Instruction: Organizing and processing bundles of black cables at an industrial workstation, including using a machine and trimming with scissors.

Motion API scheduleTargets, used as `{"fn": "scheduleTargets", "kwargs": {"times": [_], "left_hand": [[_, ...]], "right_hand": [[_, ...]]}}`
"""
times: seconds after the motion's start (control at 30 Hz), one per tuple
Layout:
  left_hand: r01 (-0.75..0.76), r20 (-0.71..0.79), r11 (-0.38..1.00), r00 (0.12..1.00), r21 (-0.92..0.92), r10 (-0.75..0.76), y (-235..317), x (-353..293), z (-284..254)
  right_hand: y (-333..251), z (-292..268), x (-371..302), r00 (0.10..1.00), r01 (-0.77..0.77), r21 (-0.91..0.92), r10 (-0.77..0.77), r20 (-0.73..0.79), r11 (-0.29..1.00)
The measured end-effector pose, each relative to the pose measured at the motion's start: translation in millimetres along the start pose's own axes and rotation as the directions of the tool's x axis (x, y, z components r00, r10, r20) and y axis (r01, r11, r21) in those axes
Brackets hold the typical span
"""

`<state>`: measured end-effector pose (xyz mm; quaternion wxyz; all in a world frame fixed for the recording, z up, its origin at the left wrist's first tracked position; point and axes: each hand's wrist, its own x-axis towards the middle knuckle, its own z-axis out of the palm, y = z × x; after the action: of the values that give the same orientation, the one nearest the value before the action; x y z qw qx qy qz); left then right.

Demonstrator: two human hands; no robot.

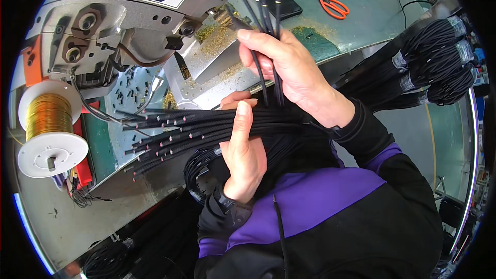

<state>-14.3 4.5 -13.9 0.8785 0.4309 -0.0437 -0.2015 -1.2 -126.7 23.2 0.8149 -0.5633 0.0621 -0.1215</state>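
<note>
My left hand [243, 152] is closed round a thick bundle of black cables [199, 135], its thumb in front and some fingers showing above. The bundle's ends fan out to the left, and several show small reddish or pale tips. My right hand [292, 70] grips several other black cables [266, 13] between thumb and fingers, holding them upright. Narrow brass-coloured bands sit near the tops of these cables. Their lower parts pass down behind the bundle near my right wrist. Just left of my right fingers is the metal work block [201, 80] of a grey machine [129, 8].
A spool of brass-coloured wire [49, 116] stands at the left. Brass scraps [214, 44] and black bits [132, 93] litter the bench. Beyond my right hand lie a dark phone [287, 5] and red-handled snips [333, 8]. Tied black cable bundles [429, 64] hang at the right.
</note>
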Motion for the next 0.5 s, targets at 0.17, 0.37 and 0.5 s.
{"fn": "scheduleTargets", "kwargs": {"times": [0.17,0.37,0.5], "left_hand": [[-0.173,0.145,0.984,0.975,0.04,0.166,3.3,5.0,-7.5],[-0.08,0.01,0.997,0.997,0.017,0.08,12.8,5.1,6.0],[-0.137,0.061,0.99,0.989,0.034,0.135,8.1,10.7,-1.2]], "right_hand": [[1.7,9.2,14.6,0.989,-0.145,0.167,0.14,0.04,0.975],[7.5,8.0,26.1,0.991,-0.114,0.1,0.12,-0.057,0.988],[4.8,6.6,22.8,0.996,-0.085,0.082,0.088,-0.03,0.993]]}}
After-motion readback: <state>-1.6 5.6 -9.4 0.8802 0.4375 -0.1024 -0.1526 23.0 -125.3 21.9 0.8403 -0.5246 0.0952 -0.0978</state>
